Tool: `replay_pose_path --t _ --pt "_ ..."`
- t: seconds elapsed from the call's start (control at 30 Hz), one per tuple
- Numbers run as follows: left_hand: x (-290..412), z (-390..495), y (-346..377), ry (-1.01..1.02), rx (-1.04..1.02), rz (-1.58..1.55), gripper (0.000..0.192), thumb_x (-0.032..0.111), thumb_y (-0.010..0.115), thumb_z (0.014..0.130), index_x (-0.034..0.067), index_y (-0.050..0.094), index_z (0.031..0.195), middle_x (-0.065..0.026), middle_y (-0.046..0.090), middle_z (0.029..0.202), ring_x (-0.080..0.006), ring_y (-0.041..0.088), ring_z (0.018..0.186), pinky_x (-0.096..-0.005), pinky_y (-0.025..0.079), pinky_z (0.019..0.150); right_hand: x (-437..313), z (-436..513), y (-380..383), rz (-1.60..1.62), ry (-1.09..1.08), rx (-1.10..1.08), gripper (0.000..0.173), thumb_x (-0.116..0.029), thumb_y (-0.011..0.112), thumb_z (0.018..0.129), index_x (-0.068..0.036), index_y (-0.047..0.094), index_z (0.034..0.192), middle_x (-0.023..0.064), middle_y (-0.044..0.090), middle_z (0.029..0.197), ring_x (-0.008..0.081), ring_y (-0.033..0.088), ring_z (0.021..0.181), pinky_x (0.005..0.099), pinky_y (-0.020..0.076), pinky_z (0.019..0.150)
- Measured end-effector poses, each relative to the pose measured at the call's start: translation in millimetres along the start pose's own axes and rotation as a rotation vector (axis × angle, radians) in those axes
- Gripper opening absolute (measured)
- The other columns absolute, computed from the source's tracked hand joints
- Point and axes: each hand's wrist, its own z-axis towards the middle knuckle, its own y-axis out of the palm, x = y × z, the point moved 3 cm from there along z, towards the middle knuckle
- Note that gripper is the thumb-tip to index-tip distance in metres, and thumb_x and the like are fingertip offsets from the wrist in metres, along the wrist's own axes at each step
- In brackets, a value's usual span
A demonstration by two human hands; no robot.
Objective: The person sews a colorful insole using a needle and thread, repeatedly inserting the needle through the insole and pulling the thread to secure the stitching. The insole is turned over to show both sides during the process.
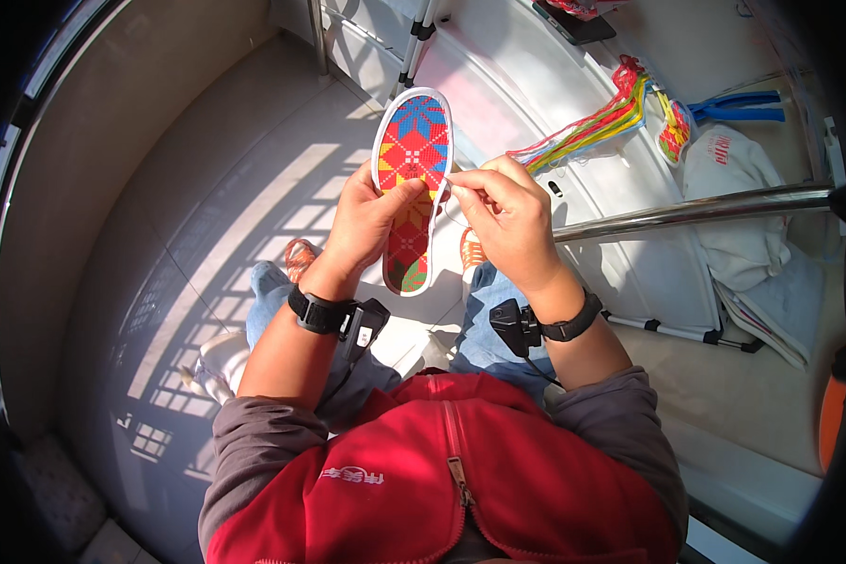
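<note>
My left hand [374, 215] grips a patterned cloth shoe insole [410, 233] at its middle, thumb on top and fingers behind. The insole stands nearly lengthwise before me, with red, blue, yellow and green stitch-like patterns and a white bound edge. At its right edge, my right hand [504, 204] pinches thumb and forefinger together, close against the white binding. A thin thread loops below these fingertips; whether they also hold a needle is too small to tell.
On the white surface at right lie colourful thread skeins [595, 127], blue-handled scissors [740, 107], a small patterned piece [674, 132] and a white cloth bag [733, 204]. A metal rail [691, 210] crosses beside my right forearm. A dark phone-like object [576, 25] lies at the top.
</note>
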Motion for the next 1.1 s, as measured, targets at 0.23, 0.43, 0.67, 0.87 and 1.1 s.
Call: replay_pose_path --t 0.23,0.43,0.67,0.87,1.1 --pt "0.0 -1.5 2.9 0.029 -0.013 0.005 0.029 0.0 0.059 0.089 -0.002 0.051 0.117 -0.0103 0.065 0.106 -0.0158 0.065 0.092 -0.031 0.054 0.082 10.0 1.4 9.6 -0.01 0.082 -0.006 0.01 0.003 0.066 0.075 0.0 0.066 0.085 0.0122 0.059 0.077 0.0274 0.061 0.068 0.0343 0.0481 0.062" --pt "-0.6 -3.3 3.2 0.044 0.005 0.058 0.03 0.001 0.06 0.089 -0.002 0.051 0.117 -0.0096 0.065 0.105 -0.0145 0.065 0.092 -0.0297 0.054 0.08 8.7 1.0 10.0 0.008 0.093 0.002 0.01 0.003 0.065 0.075 0.001 0.065 0.084 0.0123 0.059 0.077 0.0275 0.061 0.067 0.0342 0.048 0.06" --pt "0.2 -4.5 6.5 0.136 0.071 0.334 0.021 0.003 0.061 0.089 -0.002 0.053 0.107 -0.0074 0.065 0.095 -0.011 0.063 0.082 -0.0262 0.052 0.072 12.0 -0.2 11.5 -0.02 0.081 -0.011 0.008 0.003 0.067 0.079 0.0 0.067 0.086 0.0055 0.055 0.073 0.0095 0.051 0.057 0.0231 0.0416 0.053" --pt "-0.3 -9.4 11.8 0.345 0.064 0.898 0.012 0.007 0.062 0.089 0.002 0.054 0.096 -0.0066 0.06 0.071 -0.0057 0.053 0.066 -0.0234 0.045 0.058 19.7 -2.3 20.7 -0.011 0.216 -0.006 0.006 0.001 0.066 0.081 0.002 0.06 0.08 0.0032 0.056 0.071 0.0087 0.053 0.06 0.0229 0.0438 0.055" --pt "-6.6 -0.2 1.2 0.037 0.023 0.223 0.025 0.01 0.061 0.092 -0.001 0.055 0.113 -0.0057 0.065 0.098 -0.0099 0.06 0.087 -0.026 0.05 0.078 56.0 -18.8 21.3 0.578 0.553 0.1 0.011 -0.007 0.059 0.09 0.003 0.062 0.092 0.0061 0.065 0.086 0.0106 0.061 0.077 0.0245 0.0492 0.074"
